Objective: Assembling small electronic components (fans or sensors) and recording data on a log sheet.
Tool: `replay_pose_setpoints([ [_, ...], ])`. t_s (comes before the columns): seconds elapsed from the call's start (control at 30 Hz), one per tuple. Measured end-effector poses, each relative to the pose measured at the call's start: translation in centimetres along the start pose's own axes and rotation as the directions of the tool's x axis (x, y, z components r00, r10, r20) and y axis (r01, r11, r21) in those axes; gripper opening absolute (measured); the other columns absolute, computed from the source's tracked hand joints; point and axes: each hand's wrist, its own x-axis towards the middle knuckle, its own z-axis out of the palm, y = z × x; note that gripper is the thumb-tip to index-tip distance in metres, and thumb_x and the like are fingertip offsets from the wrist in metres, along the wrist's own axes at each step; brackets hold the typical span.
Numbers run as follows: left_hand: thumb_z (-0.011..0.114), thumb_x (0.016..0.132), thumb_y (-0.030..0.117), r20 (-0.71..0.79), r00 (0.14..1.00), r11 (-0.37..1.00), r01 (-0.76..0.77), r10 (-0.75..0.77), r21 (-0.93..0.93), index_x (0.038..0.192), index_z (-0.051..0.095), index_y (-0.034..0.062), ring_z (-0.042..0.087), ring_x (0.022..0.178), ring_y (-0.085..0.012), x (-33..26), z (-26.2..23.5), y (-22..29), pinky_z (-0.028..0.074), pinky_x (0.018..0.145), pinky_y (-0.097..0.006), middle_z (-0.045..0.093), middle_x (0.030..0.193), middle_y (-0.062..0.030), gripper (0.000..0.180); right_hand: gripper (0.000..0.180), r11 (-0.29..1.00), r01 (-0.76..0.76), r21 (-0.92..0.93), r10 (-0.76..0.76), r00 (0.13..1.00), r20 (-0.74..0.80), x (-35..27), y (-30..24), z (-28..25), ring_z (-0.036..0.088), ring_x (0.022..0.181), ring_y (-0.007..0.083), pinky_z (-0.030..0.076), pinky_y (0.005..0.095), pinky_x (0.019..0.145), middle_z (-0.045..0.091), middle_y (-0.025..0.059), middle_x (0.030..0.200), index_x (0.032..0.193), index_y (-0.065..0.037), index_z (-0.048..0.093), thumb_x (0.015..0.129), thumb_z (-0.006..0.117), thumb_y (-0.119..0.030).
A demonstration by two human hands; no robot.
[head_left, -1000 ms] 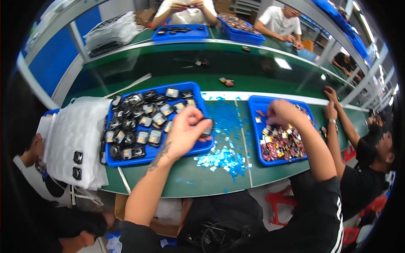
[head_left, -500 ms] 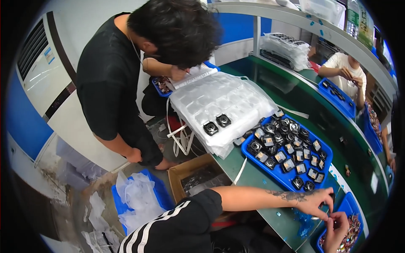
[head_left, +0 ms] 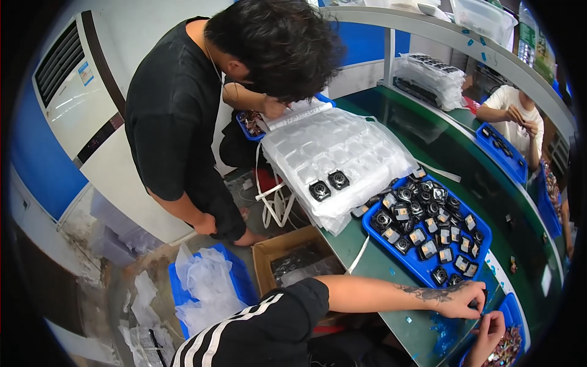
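My left hand [head_left: 463, 300], at the end of a tattooed forearm, is curled closed at the lower right. A dark edge of a small black part [head_left: 485, 295] shows at its fingers; most of it is hidden. Just below, my right hand [head_left: 489, 333] has thumb and fingers pinched together, and what they hold is too small to tell. The two hands are close together. Under the right hand sits a blue bin [head_left: 513, 312] of small shiny reddish pieces [head_left: 506, 348]. Beyond my left hand is a blue tray [head_left: 422, 267] heaped with black square camera-like modules [head_left: 428, 249].
A stack of clear plastic blister trays [head_left: 336, 144] bears two black modules [head_left: 328, 185]. Beside it a person in black [head_left: 174, 116] writes on a paper pad [head_left: 299, 115]. A cardboard box [head_left: 266, 260] and a blue crate [head_left: 244, 278] stand on the floor. Across the green belt [head_left: 489, 189] works another person [head_left: 510, 107].
The view has shifted, so the scene sits slightly right and lower. My left hand has turned more knuckles-up, its fingers more curled. The person in black still writes.
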Motion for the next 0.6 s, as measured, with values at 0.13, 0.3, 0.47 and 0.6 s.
replay_pose_setpoints([
  [0.13, 0.071, 0.071, 0.017, 0.055, 0.998, 0.999, 0.038, -0.036, -0.039, 0.069, 0.063, 0.0028, 0.056, 0.077, -0.0264, -0.2, -0.1, 1.0, 0.043, 0.067, -0.037, 0.052, 0.084, -0.012, 0.016, 0.01, 0.99, 0.1, -0.096, -0.105, 0.993, -0.05, -0.2, -0.5, 0.8, 0.05, 0.067, 0.0082, 0.04, 0.0192, 0.061, 0.057, 0.002, 0.077, 0.087, 0.0, 0.059, 0.093, 0.059, -0.008],
  [0.3, 0.07, 0.07, 0.016, 0.01, 0.997, 0.996, -0.076, 0.077, -0.042, 0.069, 0.064, 0.0022, 0.057, 0.072, -0.0258, -0.3, 0.5, -0.3, 0.044, 0.063, -0.036, 0.053, 0.088, -0.0135, 0.015, 0.012, 0.983, -0.079, 0.166, 0.063, 0.993, 0.102, -0.3, 0.2, -0.4, 0.041, 0.062, 0.0043, 0.031, 0.0173, 0.056, 0.054, -0.0017, 0.074, 0.089, -0.002, 0.058, 0.096, 0.056, -0.012],
  [0.47, 0.07, 0.071, 0.018, 0.119, 0.988, 0.994, -0.101, 0.097, 0.03, 0.071, 0.064, 0.0019, 0.058, 0.077, -0.0285, -0.3, 0.1, 0.4, 0.044, 0.065, -0.037, 0.052, 0.093, -0.0163, 0.016, 0.014, 0.984, -0.149, 0.1, 0.122, 0.964, 0.234, -0.4, -0.7, -1.2, 0.04, 0.064, 0.0045, 0.029, 0.0185, 0.057, 0.049, -0.0037, 0.073, 0.09, -0.003, 0.057, 0.097, 0.054, -0.014],
  [0.6, 0.069, 0.07, 0.018, 0.101, 0.976, 0.977, -0.203, 0.195, 0.067, 0.071, 0.064, 0.0012, 0.058, 0.077, -0.0291, -0.4, 0.7, -0.5, 0.045, 0.066, -0.038, 0.051, 0.092, -0.0167, 0.018, 0.017, 0.96, -0.242, 0.142, 0.197, 0.941, 0.273, -0.7, -0.1, -1.4, 0.044, 0.072, 0.006, 0.034, 0.0202, 0.062, 0.051, -0.0028, 0.079, 0.093, -0.002, 0.058, 0.099, 0.054, -0.017],
])
